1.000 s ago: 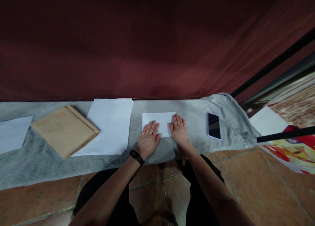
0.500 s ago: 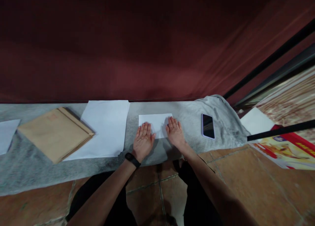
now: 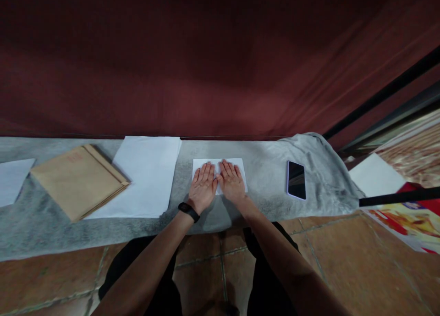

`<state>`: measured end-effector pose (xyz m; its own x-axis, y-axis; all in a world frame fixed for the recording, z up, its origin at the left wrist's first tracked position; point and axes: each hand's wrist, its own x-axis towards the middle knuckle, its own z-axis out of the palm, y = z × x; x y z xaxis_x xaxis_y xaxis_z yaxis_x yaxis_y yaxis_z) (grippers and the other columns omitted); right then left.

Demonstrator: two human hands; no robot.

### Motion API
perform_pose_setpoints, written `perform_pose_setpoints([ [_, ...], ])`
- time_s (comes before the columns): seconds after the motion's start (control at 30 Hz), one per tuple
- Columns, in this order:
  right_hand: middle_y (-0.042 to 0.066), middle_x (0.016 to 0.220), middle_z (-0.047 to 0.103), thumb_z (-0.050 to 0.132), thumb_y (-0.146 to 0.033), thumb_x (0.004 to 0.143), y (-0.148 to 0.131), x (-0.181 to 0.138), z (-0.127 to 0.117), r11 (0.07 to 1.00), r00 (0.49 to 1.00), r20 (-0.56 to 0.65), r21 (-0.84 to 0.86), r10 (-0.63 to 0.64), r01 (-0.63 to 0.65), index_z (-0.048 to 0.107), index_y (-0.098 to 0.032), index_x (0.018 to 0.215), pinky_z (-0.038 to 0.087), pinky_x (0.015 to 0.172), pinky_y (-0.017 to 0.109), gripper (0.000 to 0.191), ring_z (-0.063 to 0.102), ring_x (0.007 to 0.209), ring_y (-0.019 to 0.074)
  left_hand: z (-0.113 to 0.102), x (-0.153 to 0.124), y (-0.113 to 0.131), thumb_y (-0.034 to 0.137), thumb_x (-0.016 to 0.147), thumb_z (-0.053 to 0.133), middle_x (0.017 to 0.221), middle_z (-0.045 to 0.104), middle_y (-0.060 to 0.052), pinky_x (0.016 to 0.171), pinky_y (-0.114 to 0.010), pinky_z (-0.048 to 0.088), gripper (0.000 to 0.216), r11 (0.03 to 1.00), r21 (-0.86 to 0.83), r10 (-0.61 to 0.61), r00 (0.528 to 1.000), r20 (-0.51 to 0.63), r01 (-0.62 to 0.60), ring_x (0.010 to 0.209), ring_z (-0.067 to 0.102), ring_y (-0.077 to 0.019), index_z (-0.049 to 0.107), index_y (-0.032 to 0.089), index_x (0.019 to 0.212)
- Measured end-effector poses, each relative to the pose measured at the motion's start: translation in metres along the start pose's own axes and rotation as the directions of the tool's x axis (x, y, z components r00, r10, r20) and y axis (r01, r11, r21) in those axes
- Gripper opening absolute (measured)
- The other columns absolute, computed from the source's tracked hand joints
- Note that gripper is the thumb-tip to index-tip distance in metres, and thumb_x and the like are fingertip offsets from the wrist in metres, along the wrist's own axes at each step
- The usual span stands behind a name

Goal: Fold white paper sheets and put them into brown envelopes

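I judge this to be a smoothing step: my left hand [image 3: 202, 186] and right hand [image 3: 231, 184] lie side by side, palms down, fingers extended, gripping nothing, on one small white paper [image 3: 217, 163], left of the phone [image 3: 296, 180] on the cloth-covered desk [image 3: 264, 174]. The next move, I think, calls for light, even pressure so the paper doesn't skid.

I count one phone. Farther left of it sits one pile of large white sheets [image 3: 151, 178], partly under one stack of brown envelopes [image 3: 80, 180]; I can't count either's layers. Farthest left is one pale sheet [image 3: 13, 180]. Right of the phone, past the desk's end: one red-and-yellow packet [image 3: 409, 219].
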<state>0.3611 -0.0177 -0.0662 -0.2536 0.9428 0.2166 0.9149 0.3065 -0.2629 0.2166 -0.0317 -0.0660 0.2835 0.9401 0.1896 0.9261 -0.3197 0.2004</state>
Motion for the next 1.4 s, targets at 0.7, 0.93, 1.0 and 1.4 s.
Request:
perform_pose_setpoints([
  [0.7, 0.024, 0.158, 0.035, 0.034, -0.042, 0.105, 0.035, -0.017, -0.001, 0.977, 0.971, -0.121, -0.019, 0.208, -0.212, 0.033, -0.003, 0.154, 0.022, 0.120, 0.059, 0.063, 0.036, 0.146, 0.0341, -0.004, -0.001, 0.010, 0.038, 0.102, 0.026, 0.160, 0.034, -0.021, 0.122, -0.048, 0.026, 0.062, 0.987, 0.041, -0.153, 0.988, 0.001, 0.153, 0.151, 0.028, -0.0290, 0.035, 0.003, 0.152],
  [0.93, 0.015, 0.163, 0.030, 0.026, -0.036, 0.106, 0.027, -0.014, -0.013, 0.997, 1.000, -0.023, 0.076, 0.018, -0.017, 0.033, -0.008, 0.156, 0.022, 0.123, 0.050, 0.057, 0.027, 0.151, 0.0272, 0.005, 0.004, 0.046, 0.026, 0.099, 0.027, 0.162, 0.032, -0.018, 0.123, -0.050, 0.023, 0.060, 0.995, 0.020, -0.101, 0.994, 0.029, 0.101, 0.153, 0.023, -0.0267, 0.029, 0.006, 0.156],
  [1.0, 0.011, 0.162, 0.032, 0.022, -0.037, 0.107, 0.021, -0.011, -0.012, 0.990, 0.996, 0.040, 0.113, -0.084, 0.079, 0.035, -0.011, 0.155, 0.022, 0.124, 0.045, 0.056, 0.029, 0.151, 0.0234, 0.005, 0.005, 0.045, 0.022, 0.098, 0.029, 0.163, 0.029, -0.017, 0.124, -0.050, 0.020, 0.061, 0.997, 0.040, -0.071, 0.996, 0.062, 0.069, 0.153, 0.021, -0.0264, 0.027, 0.007, 0.157],
  [1.4, 0.014, 0.159, 0.037, 0.025, -0.033, 0.108, 0.021, -0.001, 0.000, 0.996, 0.996, 0.008, -0.030, -0.088, 0.088, 0.039, -0.011, 0.153, 0.021, 0.122, 0.051, 0.053, 0.030, 0.150, 0.0277, 0.007, 0.014, 0.019, 0.025, 0.100, 0.029, 0.159, 0.037, -0.017, 0.124, -0.051, 0.017, 0.056, 0.997, -0.008, 0.083, 0.997, -0.006, -0.083, 0.152, 0.026, -0.0269, 0.037, 0.005, 0.152],
])
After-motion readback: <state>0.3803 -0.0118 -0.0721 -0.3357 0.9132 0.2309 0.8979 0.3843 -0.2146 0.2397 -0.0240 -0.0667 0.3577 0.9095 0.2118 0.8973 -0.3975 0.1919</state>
